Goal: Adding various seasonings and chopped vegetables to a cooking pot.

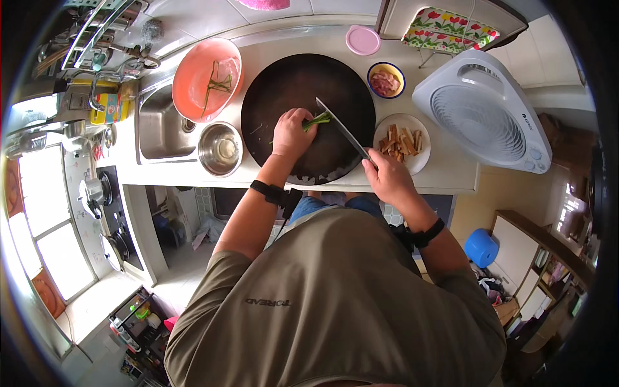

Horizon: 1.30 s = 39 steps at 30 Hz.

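Note:
My left hand (294,133) grips a small bunch of green stalks (316,122), perhaps scallions, over a large round dark chopping board (309,77). The cut ends poke out to the right of my fingers. In my right hand (389,175) is the handle of a kitchen knife (344,129). Its blade slants up and left, with the tip just beyond the stalk ends; whether it touches them I cannot tell. A pink basin (181,80) at the board's left holds more green stalks (218,86). Below it stands a steel bowl (205,150), partly over the sink edge.
A plate (421,162) of brown-edged strips, likely dried tofu, sits right of the board. Behind it are a bowl of raw meat pieces (385,82) and a pink lid (362,40). A white fan (483,116) occupies the right end. The steel sink (162,130) lies left.

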Tool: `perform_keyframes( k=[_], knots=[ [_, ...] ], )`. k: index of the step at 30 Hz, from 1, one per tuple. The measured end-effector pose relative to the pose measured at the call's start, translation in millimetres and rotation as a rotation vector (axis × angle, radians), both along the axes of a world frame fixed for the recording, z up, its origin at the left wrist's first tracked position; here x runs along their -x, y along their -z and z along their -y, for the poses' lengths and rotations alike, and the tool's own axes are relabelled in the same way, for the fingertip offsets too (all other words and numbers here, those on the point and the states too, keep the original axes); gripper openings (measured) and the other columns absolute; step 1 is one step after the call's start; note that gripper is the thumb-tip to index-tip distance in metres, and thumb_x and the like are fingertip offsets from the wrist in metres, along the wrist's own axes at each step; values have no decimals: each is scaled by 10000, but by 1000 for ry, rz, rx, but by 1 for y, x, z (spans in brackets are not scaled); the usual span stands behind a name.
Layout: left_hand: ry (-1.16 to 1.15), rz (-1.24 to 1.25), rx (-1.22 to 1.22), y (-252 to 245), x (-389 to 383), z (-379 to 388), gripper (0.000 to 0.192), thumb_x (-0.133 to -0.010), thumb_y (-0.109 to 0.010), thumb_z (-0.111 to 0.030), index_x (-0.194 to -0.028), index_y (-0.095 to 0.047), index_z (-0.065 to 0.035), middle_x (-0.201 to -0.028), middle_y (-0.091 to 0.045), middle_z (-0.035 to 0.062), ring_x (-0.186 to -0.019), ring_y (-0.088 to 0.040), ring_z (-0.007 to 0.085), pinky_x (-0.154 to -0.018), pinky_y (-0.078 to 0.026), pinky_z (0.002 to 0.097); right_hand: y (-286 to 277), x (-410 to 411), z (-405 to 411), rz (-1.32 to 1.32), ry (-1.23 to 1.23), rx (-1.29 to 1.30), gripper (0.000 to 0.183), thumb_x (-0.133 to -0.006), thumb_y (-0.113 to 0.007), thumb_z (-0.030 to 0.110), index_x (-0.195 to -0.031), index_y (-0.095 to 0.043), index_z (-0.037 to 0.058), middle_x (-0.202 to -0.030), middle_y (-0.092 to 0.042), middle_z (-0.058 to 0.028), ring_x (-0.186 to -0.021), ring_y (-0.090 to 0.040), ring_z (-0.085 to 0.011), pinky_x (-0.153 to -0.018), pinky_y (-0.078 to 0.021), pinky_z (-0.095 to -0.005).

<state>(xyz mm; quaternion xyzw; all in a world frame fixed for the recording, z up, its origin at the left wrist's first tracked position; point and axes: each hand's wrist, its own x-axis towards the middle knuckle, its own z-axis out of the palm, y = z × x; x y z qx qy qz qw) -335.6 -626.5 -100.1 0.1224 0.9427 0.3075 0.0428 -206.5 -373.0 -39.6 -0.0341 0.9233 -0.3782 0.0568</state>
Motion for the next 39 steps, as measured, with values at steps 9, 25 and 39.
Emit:
perform_keyframes(
  k=[9,25,39],
  knots=[
    [4,-130,-29,-15,-22,28,317,-749,-826,-221,-980,-669,-73,-1027,-692,120,-1066,-648,354,-987,-505,444,-2,-12,1,-24,54,26,284,-1016,-619,248,-1202,-667,37,-898,-714,-215,-807,-692,-414,-707,-548,-497],
    [-10,-202,17,8,-27,25,141,-778,-723,-153,-875,-699,-55,-1017,-701,138,-1025,-661,360,-965,-528,447,-9,-15,23,3,-135,6,256,-1016,-606,235,-1199,-658,64,-861,-716,-181,-780,-695,-401,-664,-541,-503],
    [-23,-101,87,11,-22,47,76,-776,-712,-145,-818,-711,-82,-886,-715,151,-902,-700,363,-882,-563,460,1,10,36,70,-174,-81,254,-1026,-571,258,-1154,-625,45,-788,-691,-224,-752,-684,-436,-648,-526,-544]
  ],
)
